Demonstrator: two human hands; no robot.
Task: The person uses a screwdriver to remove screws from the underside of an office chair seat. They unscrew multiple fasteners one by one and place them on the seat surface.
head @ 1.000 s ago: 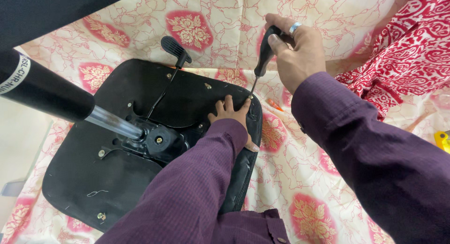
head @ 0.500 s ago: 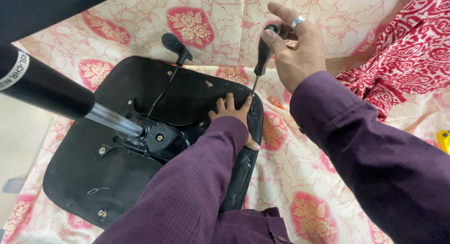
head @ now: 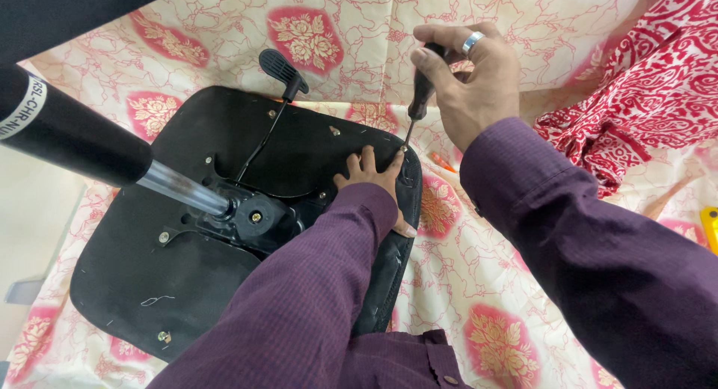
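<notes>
An upturned black chair seat (head: pixel 149 262) lies on a floral cloth, its underside facing up. My left hand (head: pixel 372 173) presses flat on the seat near its far right corner, fingers spread beside a screw (head: pixel 403 147). My right hand (head: pixel 467 78), with a silver ring, is closed on the black handle of a screwdriver (head: pixel 420 97). The screwdriver stands nearly upright with its tip on that screw. A black gas cylinder (head: pixel 71 135) with a shiny rod rises from the central metal mechanism (head: pixel 254 218). A black lever paddle (head: pixel 280 69) sticks out at the seat's far edge.
The cream cloth with red flower patches (head: pixel 479 284) covers the surface. A red and white patterned fabric (head: pixel 643 67) is bunched at the right. A yellow object (head: pixel 710 226) shows at the right edge. Something small and orange (head: pixel 443 163) lies by the seat's corner.
My right hand's fingers opened off the handle half a second ago and have closed round it again, turned a little. The left hand and seat have barely moved.
</notes>
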